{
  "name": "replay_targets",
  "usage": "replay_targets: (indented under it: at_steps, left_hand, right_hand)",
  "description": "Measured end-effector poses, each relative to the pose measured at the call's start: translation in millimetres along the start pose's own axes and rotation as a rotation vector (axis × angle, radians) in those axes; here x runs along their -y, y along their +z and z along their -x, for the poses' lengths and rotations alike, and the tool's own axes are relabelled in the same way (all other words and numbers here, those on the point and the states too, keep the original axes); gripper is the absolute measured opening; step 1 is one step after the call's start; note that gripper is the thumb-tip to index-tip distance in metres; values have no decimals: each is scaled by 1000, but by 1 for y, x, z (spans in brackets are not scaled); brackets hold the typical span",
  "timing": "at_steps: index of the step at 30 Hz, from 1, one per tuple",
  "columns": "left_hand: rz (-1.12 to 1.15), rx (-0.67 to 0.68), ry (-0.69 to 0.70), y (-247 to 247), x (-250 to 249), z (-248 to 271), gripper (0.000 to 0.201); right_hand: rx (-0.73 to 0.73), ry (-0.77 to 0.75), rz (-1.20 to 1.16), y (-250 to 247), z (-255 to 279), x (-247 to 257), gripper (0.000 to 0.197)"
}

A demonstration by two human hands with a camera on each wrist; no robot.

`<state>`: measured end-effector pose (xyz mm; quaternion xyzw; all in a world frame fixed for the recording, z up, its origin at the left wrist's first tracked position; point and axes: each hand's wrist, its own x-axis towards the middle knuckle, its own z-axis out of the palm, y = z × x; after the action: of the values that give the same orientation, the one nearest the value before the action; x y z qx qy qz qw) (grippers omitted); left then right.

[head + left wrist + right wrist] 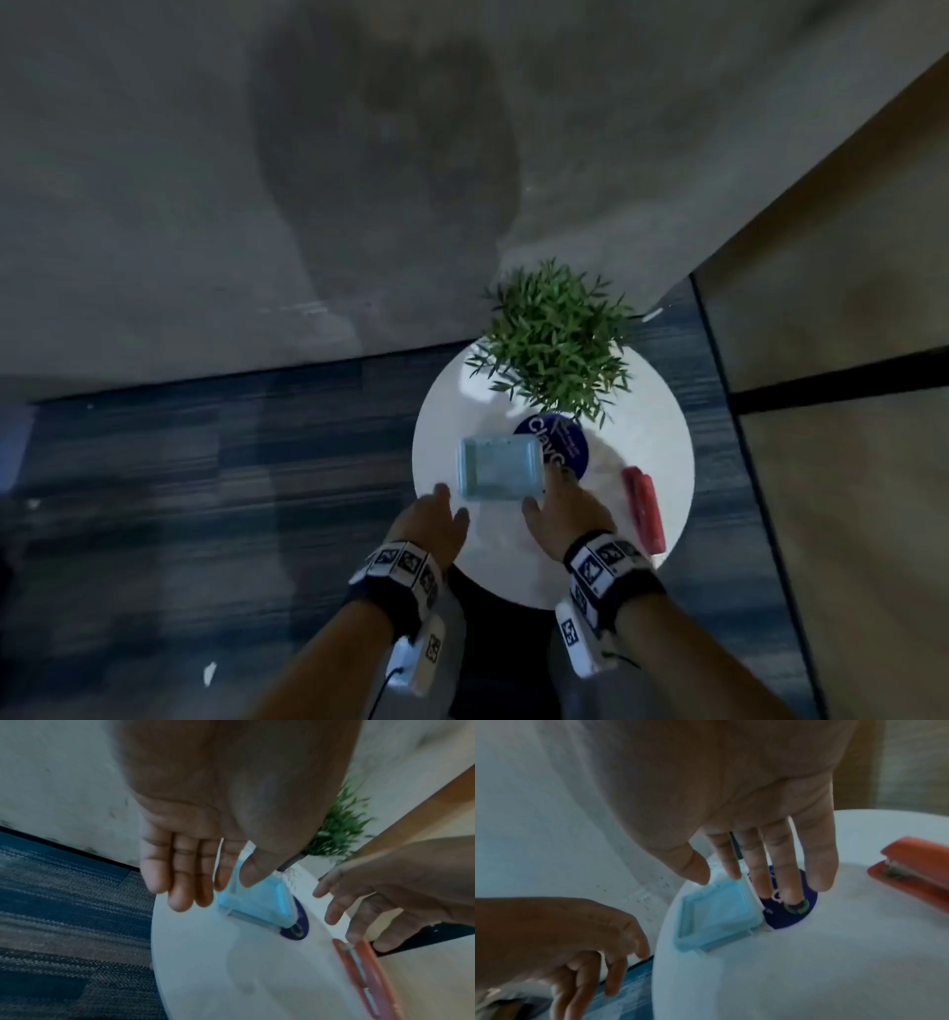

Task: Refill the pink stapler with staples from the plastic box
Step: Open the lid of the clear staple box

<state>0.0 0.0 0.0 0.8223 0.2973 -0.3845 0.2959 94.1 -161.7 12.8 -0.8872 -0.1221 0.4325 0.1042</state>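
Note:
A light blue plastic box (499, 467) with its lid on lies near the middle of the small round white table (647, 447). The pink stapler (645, 509) lies closed near the table's right edge. My left hand (441, 519) hovers open just left of the box (254, 902), fingers straight, holding nothing. My right hand (557, 506) is open at the box's right end, fingers extended down beside it (718, 919) over a blue sticker. Whether the fingers touch the box is unclear. The stapler (916, 868) sits apart to the right of that hand.
A green potted plant (557, 339) stands at the table's far side. A round dark blue sticker (565, 442) lies partly under the box. Blue striped carpet (205, 488) surrounds the table; a grey wall is behind and a wooden panel (847, 308) to the right.

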Motion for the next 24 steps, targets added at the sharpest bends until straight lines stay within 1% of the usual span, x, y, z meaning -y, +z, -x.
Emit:
replay_targets:
  at_steps: [2,4,6,9,12,15,16,17,18,20,22,24]
  left_hand:
    - [32,-96,-53,8,1,-19,60]
    - [114,-144,-58,14,2,-37,73]
    - [175,-154,3,22,2,-49,77]
    - [234,-221,184,26,5,-63,68]
    - [310,-238,287,25,13,-79,53]
    - [332,-245,361,27,25,-90,47]
    - [353,-248,374,26,28,-92,48]
    - [382,-251,377,27,30,-94,49]
    - [414,-265,386,30,32,-97,49]
    - [484,-279,415,36,35,-100,49]
    - [542,-297,446,40,38,-102,47]
    - [559,-323,476,42,41,-105,46]
  right_hand:
    - [-24,35,-34,12,-20,-4,73]
    - [-26,20,-77,20,-38,-10,89]
    - [-30,-27,-96,28,-52,-14,99]
    - [-50,-112,-175,35,-72,-23,105]
    - [-46,-175,-283,40,-89,-34,95]
    - [-84,-211,-349,50,-100,-49,67]
    - [-75,-228,-369,52,-99,-51,65]
    - [-63,-249,-369,55,-98,-53,67]
    - [-57,-266,-328,58,-100,-54,69]
    - [-63,-269,-251,62,-104,-57,59]
    - [-113,-264,-212,62,-105,-56,52]
    - [-224,-298,-137,68,-102,-56,61]
